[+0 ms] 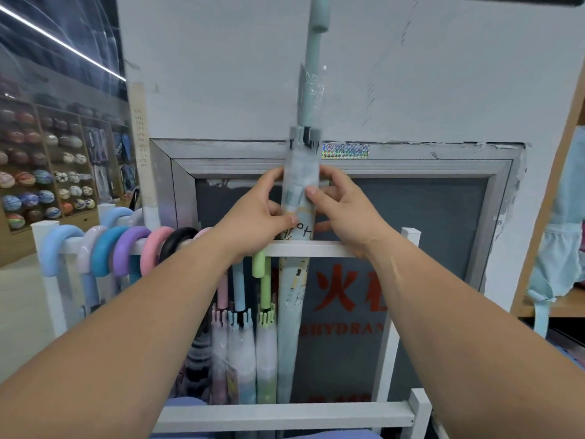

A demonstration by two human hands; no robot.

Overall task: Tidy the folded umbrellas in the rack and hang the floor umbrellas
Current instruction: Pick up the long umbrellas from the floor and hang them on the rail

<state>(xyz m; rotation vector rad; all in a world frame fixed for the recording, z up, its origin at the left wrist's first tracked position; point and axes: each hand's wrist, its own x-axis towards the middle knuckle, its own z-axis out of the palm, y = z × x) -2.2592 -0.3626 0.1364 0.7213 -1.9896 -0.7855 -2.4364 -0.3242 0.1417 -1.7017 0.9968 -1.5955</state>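
While the left hand [262,210] and right hand [345,207] are gripping it from either side, a pale blue umbrella [299,175] is standing upright behind the white rack's top rail [329,249], beside hanging umbrellas [265,289].

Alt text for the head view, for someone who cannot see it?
The left hand and right hand grip a pale blue umbrella standing upright behind a white rack's top rail. Left of it, umbrellas hang from the rail by coloured curved handles.

Both bare arms reach straight out and meet in the middle. Left grip [262,210] and right grip [345,207] sit side by side, fingers and thumbs curled round the umbrella [300,175].
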